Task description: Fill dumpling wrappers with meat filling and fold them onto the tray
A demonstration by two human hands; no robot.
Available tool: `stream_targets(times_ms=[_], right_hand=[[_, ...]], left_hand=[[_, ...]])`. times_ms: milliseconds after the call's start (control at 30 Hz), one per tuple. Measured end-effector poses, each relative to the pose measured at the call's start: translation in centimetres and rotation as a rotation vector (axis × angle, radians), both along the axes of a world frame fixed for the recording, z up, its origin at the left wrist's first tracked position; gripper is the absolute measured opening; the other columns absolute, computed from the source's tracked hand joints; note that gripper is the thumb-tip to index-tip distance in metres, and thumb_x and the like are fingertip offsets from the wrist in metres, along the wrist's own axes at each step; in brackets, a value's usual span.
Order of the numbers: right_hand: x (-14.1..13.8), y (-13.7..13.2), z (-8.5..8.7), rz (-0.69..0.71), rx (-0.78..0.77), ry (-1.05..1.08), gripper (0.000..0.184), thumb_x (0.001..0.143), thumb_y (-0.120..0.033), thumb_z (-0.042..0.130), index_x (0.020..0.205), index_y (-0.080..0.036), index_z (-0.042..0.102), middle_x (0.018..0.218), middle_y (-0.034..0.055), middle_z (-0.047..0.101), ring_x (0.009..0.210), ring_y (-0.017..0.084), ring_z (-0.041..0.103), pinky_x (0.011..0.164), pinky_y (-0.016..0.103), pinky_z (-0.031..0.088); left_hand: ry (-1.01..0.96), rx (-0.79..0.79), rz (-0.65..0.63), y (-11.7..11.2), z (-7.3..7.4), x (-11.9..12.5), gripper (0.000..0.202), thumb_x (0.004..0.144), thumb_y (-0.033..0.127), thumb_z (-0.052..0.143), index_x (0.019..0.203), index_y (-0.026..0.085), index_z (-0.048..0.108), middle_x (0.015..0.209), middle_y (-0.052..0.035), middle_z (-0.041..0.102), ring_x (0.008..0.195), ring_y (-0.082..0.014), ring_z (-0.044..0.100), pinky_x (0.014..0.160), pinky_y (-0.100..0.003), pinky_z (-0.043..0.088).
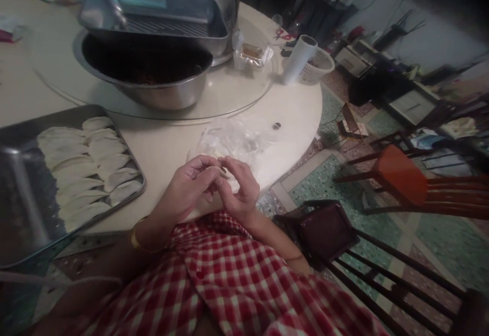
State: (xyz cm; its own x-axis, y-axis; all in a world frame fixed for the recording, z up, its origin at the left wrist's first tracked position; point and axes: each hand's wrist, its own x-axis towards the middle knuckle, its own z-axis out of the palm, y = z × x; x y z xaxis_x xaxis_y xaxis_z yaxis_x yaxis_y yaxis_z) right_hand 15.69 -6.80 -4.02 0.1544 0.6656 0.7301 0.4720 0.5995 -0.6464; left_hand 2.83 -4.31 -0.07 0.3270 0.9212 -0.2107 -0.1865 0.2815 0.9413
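Note:
Close together at the table's near edge, my two hands pinch a dumpling (223,172) between their fingertips. Most of it is hidden behind the fingers, and only a small bit shows in the gap. My left hand (191,183) curls in from the left, with a yellow bangle (134,235) on its wrist. Thumb and forefinger of my right hand (241,189) close on the right side. Just beyond the fingers lies a crumpled clear plastic bag (244,140). To the left, a metal tray (23,193) holds two rows of folded dumplings (80,173).
A steel bowl (168,96) with dark contents stands on the glass turntable (244,99), a rectangular tray (153,30) resting above it. Rightward are an opened packet (252,55), a plastic-wrap roll (300,60) and a white basket (319,67). Wooden chairs (399,175) stand beyond the table's right edge.

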Motion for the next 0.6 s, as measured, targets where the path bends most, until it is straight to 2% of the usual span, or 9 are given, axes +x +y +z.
stream_targets(times_ms=[167,300,400,500,600], right_hand=[[-0.6,-0.2,-0.9,-0.032,-0.097,0.069,0.047,0.090,-0.021,0.056,0.135,-0.031,0.050,0.106,0.0049,0.074,0.098,0.019,0.070,0.088,0.042,0.058],[-0.7,-0.1,-1.2,-0.073,-0.079,0.092,0.036,0.090,-0.020,0.054,0.124,-0.030,0.060,0.102,0.0045,0.075,0.095,0.018,0.072,0.089,0.042,0.058],[-0.7,-0.1,-1.3,-0.100,-0.034,0.029,0.032,0.090,-0.019,0.053,0.118,-0.029,0.063,0.098,0.0045,0.076,0.094,0.019,0.072,0.089,0.044,0.058],[-0.5,-0.3,-1.3,-0.064,-0.051,0.030,0.042,0.090,-0.020,0.051,0.131,-0.030,0.053,0.109,0.0064,0.073,0.102,0.022,0.070,0.093,0.048,0.057],[-0.4,-0.7,-1.4,0.036,-0.112,0.053,0.051,0.090,-0.026,0.050,0.141,-0.031,0.042,0.125,0.0086,0.066,0.118,0.026,0.063,0.098,0.051,0.055]], left_hand=[[-0.103,-0.055,-0.018,-0.5,0.0,0.1,0.032,0.080,0.045,0.064,0.097,0.019,0.055,0.073,0.0019,0.062,0.052,-0.0096,0.055,0.042,-0.020,0.046],[-0.135,-0.079,0.040,-0.7,0.2,0.4,0.031,0.079,0.040,0.066,0.099,0.021,0.054,0.087,0.0012,0.060,0.059,-0.0105,0.058,0.041,-0.020,0.047],[-0.118,-0.129,0.053,-0.7,0.7,0.6,0.030,0.080,0.034,0.065,0.104,0.022,0.054,0.086,0.0013,0.059,0.058,-0.0111,0.057,0.039,-0.020,0.046],[-0.127,-0.174,0.027,-0.5,1.1,0.3,0.030,0.082,0.034,0.061,0.108,0.022,0.053,0.081,0.0014,0.062,0.055,-0.0115,0.057,0.040,-0.021,0.046],[-0.143,-0.162,-0.032,-0.3,1.0,-0.2,0.036,0.084,0.040,0.059,0.115,0.022,0.050,0.077,0.0008,0.065,0.051,-0.0114,0.056,0.042,-0.021,0.046]])
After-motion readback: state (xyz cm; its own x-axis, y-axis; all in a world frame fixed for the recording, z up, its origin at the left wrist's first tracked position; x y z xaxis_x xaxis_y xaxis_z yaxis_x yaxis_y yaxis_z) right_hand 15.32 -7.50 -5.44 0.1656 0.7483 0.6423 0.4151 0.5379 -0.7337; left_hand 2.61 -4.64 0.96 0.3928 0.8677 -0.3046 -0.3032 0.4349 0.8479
